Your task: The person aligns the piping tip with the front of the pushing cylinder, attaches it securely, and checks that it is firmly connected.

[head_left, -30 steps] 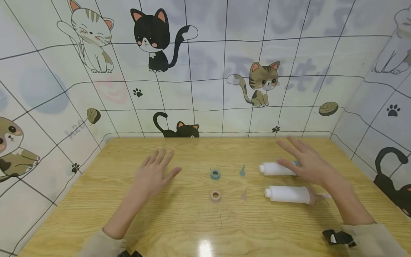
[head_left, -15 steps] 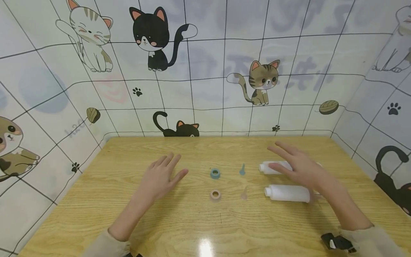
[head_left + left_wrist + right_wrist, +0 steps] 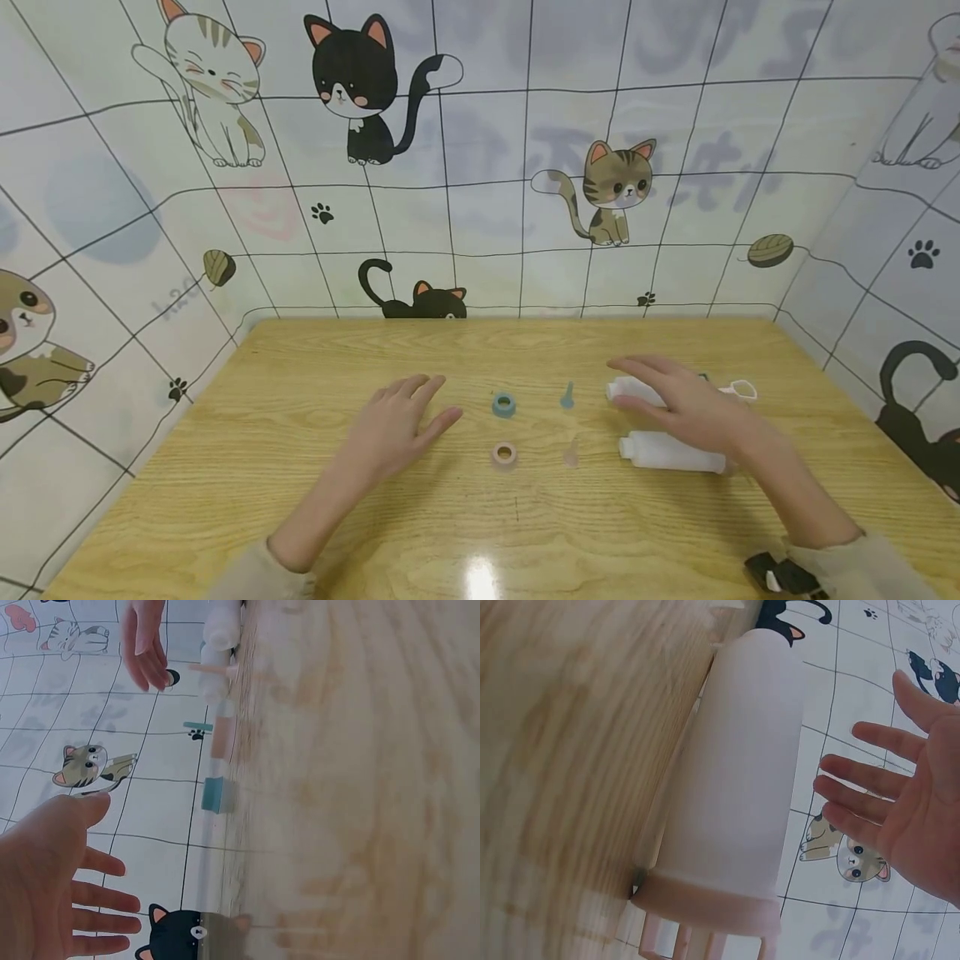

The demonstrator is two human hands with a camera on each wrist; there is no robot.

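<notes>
The biggest thing is the wall (image 3: 487, 208), with cats drawn on it. Next is the wood table (image 3: 420, 525). Clock spots go round the pink ring (image 3: 504, 464) in the head view. Two white bottles lie on their sides: the near bottle (image 3: 667, 451) at 3 o'clock, the far bottle (image 3: 633, 389) at 2 o'clock. You can't see through them, so I can't tell what is inside. The near one has a pink end. The left hand (image 3: 390, 429) is up at 9 o'clock, wide, fingers straight. The right hand (image 3: 690, 408) is wide too, up over the far bottle, hiding part of it. The blue ring (image 3: 504, 413) sits at 12 o'clock; both rings have holes. Smallest are the blue bit (image 3: 567, 401), past 1 o'clock, and the pink bit (image 3: 572, 455), at 3 o'clock.
</notes>
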